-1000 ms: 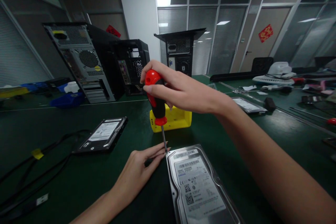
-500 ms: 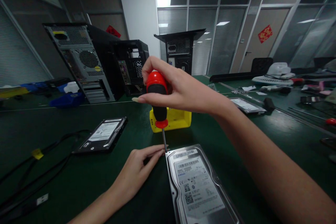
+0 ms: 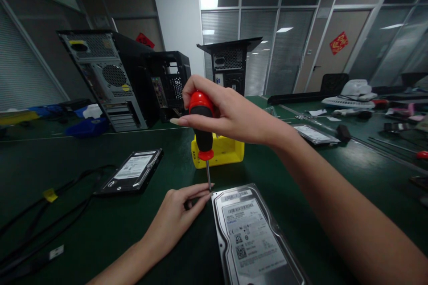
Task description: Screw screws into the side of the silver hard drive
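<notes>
My right hand (image 3: 217,113) grips a screwdriver (image 3: 203,136) with a red and black handle, holding it nearly upright. Its shaft runs down to the near left corner of the far end of a silver hard drive (image 3: 256,236), which lies label up on the table. The thumb and fingertips of my left hand (image 3: 177,213) come together at the screwdriver's tip, beside that corner. Anything tiny pinched there is hidden. Directly behind the screwdriver stands a yellow plastic bin (image 3: 227,151).
A second hard drive (image 3: 132,171) and black cables (image 3: 67,213) lie to the left. Computer cases (image 3: 113,75) stand at the back. On the right are another hard drive (image 3: 316,134), a white device (image 3: 351,93) and scattered tools.
The screwdriver's handle has shifted slightly to the right, and the tool leans a little less. My left hand and the silver hard drive stay nearly where they were.
</notes>
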A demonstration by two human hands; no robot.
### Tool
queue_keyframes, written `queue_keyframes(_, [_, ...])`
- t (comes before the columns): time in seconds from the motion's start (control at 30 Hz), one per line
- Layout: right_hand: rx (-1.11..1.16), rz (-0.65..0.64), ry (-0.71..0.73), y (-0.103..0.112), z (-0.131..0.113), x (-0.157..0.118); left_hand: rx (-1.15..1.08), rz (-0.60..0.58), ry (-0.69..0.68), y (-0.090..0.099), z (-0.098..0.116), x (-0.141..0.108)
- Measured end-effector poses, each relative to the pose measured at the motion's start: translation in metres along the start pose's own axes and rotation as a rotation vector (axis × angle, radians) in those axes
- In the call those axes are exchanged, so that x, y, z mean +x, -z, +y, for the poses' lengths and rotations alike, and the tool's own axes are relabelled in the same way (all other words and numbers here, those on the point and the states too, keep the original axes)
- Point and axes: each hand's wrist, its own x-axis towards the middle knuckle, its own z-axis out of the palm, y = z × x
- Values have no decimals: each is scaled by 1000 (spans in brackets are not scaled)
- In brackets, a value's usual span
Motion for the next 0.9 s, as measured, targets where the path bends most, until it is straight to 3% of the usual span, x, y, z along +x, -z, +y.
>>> queue_keyframes(0.63, [-37,6,-30,4,-2,-1,102,-53,-12,8,-2,-2])
queue_keyframes(0.73, [-49,20,-32,6,-3,-2,197,-78,-81,16,-3,-2])
queue_keyframes(0.9, [-18,27,-24,7,-3,-2,367,-140,-342,20,-5,-4])
